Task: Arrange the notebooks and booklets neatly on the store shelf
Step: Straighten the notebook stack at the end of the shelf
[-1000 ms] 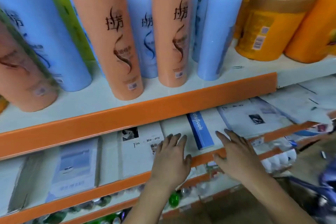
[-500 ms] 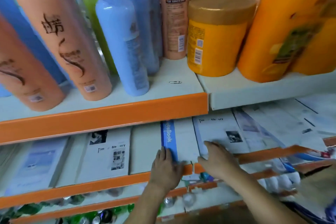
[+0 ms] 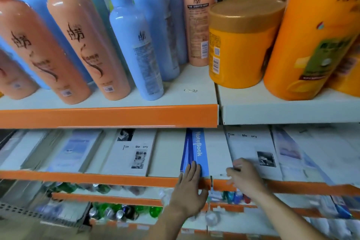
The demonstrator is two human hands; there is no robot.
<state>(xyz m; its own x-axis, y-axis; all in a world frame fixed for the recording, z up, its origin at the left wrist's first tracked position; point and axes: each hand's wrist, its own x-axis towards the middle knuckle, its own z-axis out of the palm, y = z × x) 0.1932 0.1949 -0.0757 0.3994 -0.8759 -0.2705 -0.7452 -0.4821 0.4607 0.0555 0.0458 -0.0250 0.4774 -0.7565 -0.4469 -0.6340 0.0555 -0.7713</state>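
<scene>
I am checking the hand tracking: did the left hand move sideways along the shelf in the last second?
Yes, rightward. The left hand had its fingertips on the white cover; now they rest on the blue NoteBook booklet beside it, which stayed put.

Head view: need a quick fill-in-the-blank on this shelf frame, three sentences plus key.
1. The left hand rests straight fingers on the notebook whose blue spine reads ____.
2. The front lip of the shelf that holds the notebook is coloured ____.
3. The right hand touches the booklet lying to the ____ of that notebook.

Missing words: NoteBook; orange; right.
</scene>
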